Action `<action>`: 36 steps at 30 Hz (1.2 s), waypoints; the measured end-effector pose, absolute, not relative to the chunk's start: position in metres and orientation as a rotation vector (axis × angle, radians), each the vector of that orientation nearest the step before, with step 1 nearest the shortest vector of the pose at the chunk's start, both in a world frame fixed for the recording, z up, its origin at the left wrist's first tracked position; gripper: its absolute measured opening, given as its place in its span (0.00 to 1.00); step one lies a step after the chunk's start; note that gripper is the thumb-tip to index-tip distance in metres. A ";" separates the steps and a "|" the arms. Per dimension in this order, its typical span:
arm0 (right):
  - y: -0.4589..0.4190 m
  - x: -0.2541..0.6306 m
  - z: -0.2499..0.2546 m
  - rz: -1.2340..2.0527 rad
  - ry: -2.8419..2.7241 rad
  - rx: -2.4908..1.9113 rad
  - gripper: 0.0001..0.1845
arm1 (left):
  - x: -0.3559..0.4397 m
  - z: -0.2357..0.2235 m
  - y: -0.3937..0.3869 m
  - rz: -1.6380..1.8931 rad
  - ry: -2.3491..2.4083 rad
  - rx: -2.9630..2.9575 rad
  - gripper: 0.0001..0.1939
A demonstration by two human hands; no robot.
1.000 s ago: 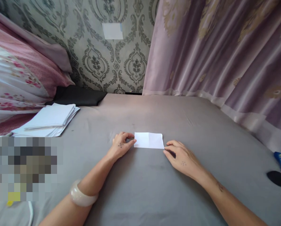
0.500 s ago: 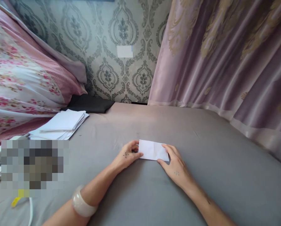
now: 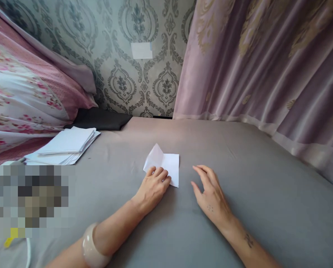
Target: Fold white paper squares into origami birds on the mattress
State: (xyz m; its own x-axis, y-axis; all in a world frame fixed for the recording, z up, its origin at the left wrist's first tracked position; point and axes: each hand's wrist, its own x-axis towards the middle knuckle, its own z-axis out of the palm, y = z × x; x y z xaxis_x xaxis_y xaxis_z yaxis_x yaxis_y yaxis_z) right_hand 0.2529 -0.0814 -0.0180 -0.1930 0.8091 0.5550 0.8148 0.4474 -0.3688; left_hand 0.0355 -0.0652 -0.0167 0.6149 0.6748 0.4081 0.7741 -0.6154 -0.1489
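A small folded white paper lies on the grey sheet in the middle of the head view, with its left flap standing up. My left hand rests on the paper's near left corner, fingers curled and pressing it down. My right hand hovers just right of the paper without touching it, fingers apart and slightly bent, holding nothing. A pale bangle sits on my left wrist.
A stack of white paper sheets lies at the left, beside a dark cloth and a pink floral quilt. Patterned wallpaper stands behind, a mauve curtain along the right. A blurred patch covers the lower left.
The paper was flat and long between both hands; now it is turned and its left flap is raised. My left hand moved onto it and my right hand let go and drew back right.
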 end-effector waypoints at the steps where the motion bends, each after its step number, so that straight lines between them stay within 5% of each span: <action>1: -0.082 0.253 -0.019 0.037 -2.021 -1.373 0.24 | 0.036 -0.017 -0.065 -0.389 -1.198 -2.573 0.09; 10: -0.086 0.247 -0.018 0.308 -2.142 -1.412 0.17 | 0.050 -0.008 -0.069 -0.043 -1.411 -2.741 0.10; 36: -0.073 0.245 -0.018 0.289 -2.189 -1.434 0.10 | 0.073 -0.002 -0.069 -0.199 -1.596 -2.657 0.15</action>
State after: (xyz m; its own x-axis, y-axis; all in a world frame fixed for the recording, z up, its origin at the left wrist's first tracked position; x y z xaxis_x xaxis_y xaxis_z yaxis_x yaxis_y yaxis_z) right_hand 0.2448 -0.0726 -0.0182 -0.3173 0.9019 0.2930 0.7951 0.4214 -0.4362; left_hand 0.0735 -0.0689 -0.0018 0.4638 0.8766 0.1282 0.8812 -0.4714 0.0354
